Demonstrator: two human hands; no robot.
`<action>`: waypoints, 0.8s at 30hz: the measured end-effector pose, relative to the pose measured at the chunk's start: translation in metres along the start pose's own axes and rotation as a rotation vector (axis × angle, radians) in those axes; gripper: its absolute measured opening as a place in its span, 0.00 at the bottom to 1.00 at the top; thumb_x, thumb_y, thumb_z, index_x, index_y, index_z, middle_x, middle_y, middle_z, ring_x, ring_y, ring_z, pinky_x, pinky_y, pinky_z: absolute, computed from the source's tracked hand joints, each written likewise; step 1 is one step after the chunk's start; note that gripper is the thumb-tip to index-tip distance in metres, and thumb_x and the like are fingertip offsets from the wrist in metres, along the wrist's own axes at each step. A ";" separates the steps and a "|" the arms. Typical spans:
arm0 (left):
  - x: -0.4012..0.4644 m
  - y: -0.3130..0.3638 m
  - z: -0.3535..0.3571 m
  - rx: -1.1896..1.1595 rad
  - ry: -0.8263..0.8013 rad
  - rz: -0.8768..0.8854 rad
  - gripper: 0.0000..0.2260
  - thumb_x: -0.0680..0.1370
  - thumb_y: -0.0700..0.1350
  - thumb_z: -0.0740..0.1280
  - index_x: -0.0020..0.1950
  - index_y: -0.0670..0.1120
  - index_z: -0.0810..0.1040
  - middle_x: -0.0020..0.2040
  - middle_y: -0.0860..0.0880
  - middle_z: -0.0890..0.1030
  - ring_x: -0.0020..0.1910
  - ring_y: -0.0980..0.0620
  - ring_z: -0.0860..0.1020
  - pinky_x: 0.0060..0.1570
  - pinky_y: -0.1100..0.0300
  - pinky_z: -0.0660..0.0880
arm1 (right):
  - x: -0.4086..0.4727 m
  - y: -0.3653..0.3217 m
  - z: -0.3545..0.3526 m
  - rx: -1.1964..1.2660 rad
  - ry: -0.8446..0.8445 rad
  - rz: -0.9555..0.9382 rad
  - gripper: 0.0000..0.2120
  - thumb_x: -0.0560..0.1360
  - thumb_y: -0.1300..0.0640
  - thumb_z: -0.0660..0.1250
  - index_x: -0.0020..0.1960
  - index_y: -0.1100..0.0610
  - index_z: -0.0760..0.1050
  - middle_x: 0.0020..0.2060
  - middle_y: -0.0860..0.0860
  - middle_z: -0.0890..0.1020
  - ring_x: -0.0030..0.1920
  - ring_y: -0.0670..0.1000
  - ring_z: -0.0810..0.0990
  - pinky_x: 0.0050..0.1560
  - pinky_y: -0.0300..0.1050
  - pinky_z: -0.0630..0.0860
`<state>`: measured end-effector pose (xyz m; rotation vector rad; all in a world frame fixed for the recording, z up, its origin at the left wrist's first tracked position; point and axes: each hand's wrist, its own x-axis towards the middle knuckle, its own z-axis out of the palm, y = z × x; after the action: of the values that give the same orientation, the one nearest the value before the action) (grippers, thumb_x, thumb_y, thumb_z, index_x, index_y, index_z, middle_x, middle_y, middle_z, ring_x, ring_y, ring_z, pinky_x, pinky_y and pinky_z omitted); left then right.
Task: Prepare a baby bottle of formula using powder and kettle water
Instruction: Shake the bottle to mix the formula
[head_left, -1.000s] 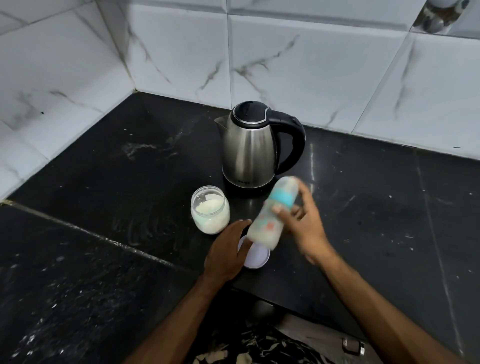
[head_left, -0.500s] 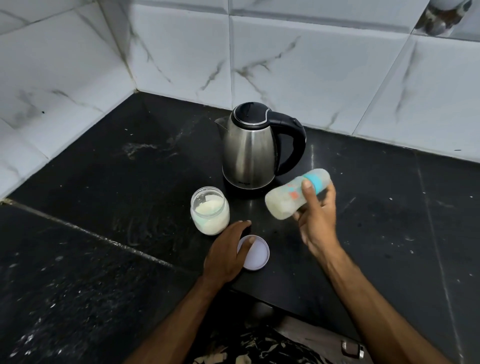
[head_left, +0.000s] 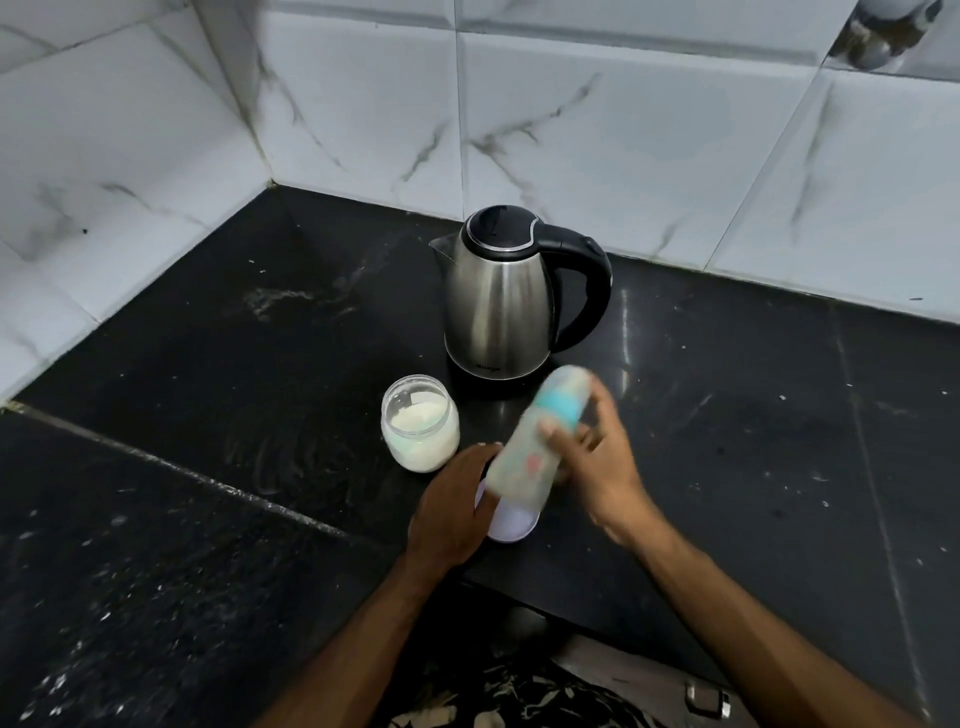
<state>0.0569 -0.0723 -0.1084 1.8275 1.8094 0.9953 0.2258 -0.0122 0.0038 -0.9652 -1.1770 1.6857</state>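
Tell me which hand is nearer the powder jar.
Left. The left hand rests just in front of the powder jar, by the white lid. The right hand grips the baby bottle further right.

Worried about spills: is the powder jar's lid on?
No, the powder jar stands open; its lid lies under the left hand.

A glossy black stone surface (head_left: 218, 519), speckled and smeared with pale dust, fills a corner between two walls of white marble-veined tiles (head_left: 597, 135) with grey grout lines, catching faint reflections.
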 end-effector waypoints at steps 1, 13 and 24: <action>0.001 -0.002 0.001 0.006 -0.013 0.016 0.21 0.81 0.58 0.59 0.63 0.44 0.76 0.62 0.48 0.79 0.59 0.50 0.78 0.64 0.59 0.72 | -0.005 0.004 0.000 -0.082 -0.107 0.020 0.31 0.72 0.63 0.74 0.67 0.43 0.66 0.53 0.58 0.82 0.48 0.55 0.85 0.43 0.48 0.83; -0.003 0.003 -0.001 -0.002 0.016 -0.026 0.19 0.78 0.51 0.66 0.67 0.45 0.74 0.64 0.54 0.75 0.63 0.63 0.70 0.64 0.73 0.62 | -0.002 0.002 -0.005 -0.132 -0.178 -0.001 0.35 0.69 0.61 0.77 0.69 0.44 0.65 0.54 0.56 0.81 0.50 0.53 0.84 0.45 0.48 0.82; 0.003 0.010 -0.007 -0.032 -0.025 0.036 0.14 0.78 0.47 0.69 0.63 0.49 0.76 0.59 0.56 0.78 0.59 0.60 0.76 0.60 0.68 0.69 | -0.011 0.011 -0.005 -0.198 -0.281 -0.014 0.41 0.68 0.62 0.75 0.73 0.46 0.59 0.57 0.57 0.80 0.54 0.55 0.84 0.50 0.49 0.82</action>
<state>0.0588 -0.0720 -0.0959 1.8518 1.7420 1.0042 0.2322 -0.0231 -0.0064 -0.8529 -1.5558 1.7582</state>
